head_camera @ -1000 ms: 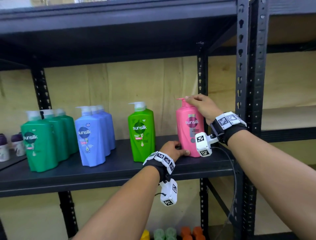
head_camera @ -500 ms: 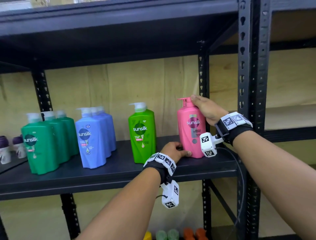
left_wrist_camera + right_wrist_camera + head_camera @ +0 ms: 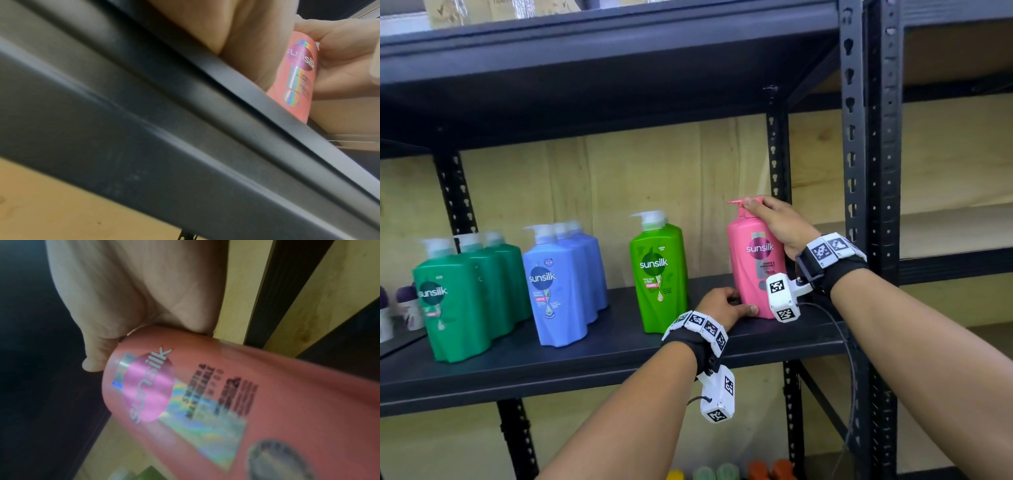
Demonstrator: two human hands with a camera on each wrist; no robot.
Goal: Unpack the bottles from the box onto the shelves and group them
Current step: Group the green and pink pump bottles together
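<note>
A pink Sunsilk pump bottle [image 3: 751, 263] stands upright at the right end of the black shelf [image 3: 585, 359], beside the rear post. My right hand [image 3: 770, 219] grips its pump top from above. Lower down, my left hand [image 3: 726, 303] holds the base, thumb on the front and fingers round the left side. The left wrist view shows the pink bottle [image 3: 296, 78] past the shelf edge [image 3: 164, 121], with the right hand [image 3: 339, 48] on it. Up close in the right wrist view, the pink bottle [image 3: 226, 402] lies under my right hand [image 3: 123, 296].
On the same shelf stand a light green bottle [image 3: 659, 274], a group of blue bottles [image 3: 558, 284] and a group of dark green bottles [image 3: 455, 301]. Small purple-capped bottles [image 3: 405, 301] sit far left. A black upright [image 3: 854, 171] rises to the right. More bottles [image 3: 726, 472] stand below.
The pink bottle stays at the same spot on the shelf. My right hand's fingers have shifted back over the pump top. My left hand keeps its hold at the base.
</note>
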